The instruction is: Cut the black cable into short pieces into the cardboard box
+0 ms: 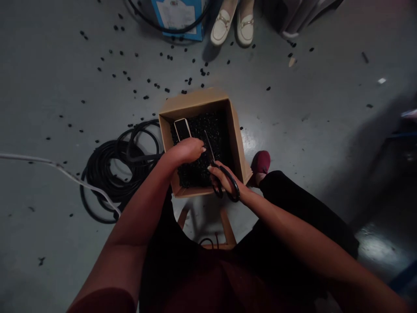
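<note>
A seated person works over a cardboard box [198, 102] heaped with small black pieces [198, 130], hands meeting above the open top. The right hand [225, 180] grips black-handled scissors [224, 184], its fingers [220, 172] closed around the loops and the narrow blades pointing up and away over the heap. The left hand [184, 152] lies palm down at the box's near side, its fingers [197, 148] curled above the pieces; whether they have hold of anything cannot be told from this angle. Just beyond that hand, a phone [182, 129] sits tilted on the heap, close to the box's left wall. Wooden stool legs [203, 226] show below the box, and a red shoe [261, 166] sits just beside its right corner, under a black trouser leg [286, 195]. To the left, a coil of black cable [117, 174] lies on the grey floor [325, 65], almost touching the box, with a white cable [58, 167] running across the floor and onto it. Loose black pieces [146, 82] are scattered widely beyond the box. Farther off stand a blue-and-white carton [177, 17] and a second person's cream loafers [232, 24], well apart from the box.
</note>
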A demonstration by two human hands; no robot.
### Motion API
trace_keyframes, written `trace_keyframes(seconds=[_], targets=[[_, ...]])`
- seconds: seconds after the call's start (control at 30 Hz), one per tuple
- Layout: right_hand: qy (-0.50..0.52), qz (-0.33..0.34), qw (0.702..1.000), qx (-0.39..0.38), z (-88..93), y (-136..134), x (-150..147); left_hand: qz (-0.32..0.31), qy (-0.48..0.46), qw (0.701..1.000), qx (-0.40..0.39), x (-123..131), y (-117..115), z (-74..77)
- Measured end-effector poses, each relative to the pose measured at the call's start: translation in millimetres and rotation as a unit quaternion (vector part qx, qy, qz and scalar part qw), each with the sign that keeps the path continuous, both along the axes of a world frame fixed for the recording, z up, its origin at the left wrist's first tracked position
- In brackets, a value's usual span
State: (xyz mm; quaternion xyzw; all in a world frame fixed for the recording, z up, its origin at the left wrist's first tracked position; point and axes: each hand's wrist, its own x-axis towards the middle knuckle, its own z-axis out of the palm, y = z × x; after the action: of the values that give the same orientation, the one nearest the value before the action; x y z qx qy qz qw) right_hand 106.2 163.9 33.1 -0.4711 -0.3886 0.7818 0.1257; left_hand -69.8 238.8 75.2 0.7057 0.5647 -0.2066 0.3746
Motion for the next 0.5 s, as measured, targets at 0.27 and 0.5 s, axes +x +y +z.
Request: trace_keyframes(seconds=[0.27, 0.5], targets=[[-0.001, -0.014, 0.998, -0.058, -2.7, -9, -3, 0.03, 0.027, 0.999, -0.023, 2, -2, -5.4], [-0.015, -0.038, 0.994, -0.1, -6.0, -12, -5, 0.01, 0.061, 0.998, -0.032, 9, -3, -0.9]])
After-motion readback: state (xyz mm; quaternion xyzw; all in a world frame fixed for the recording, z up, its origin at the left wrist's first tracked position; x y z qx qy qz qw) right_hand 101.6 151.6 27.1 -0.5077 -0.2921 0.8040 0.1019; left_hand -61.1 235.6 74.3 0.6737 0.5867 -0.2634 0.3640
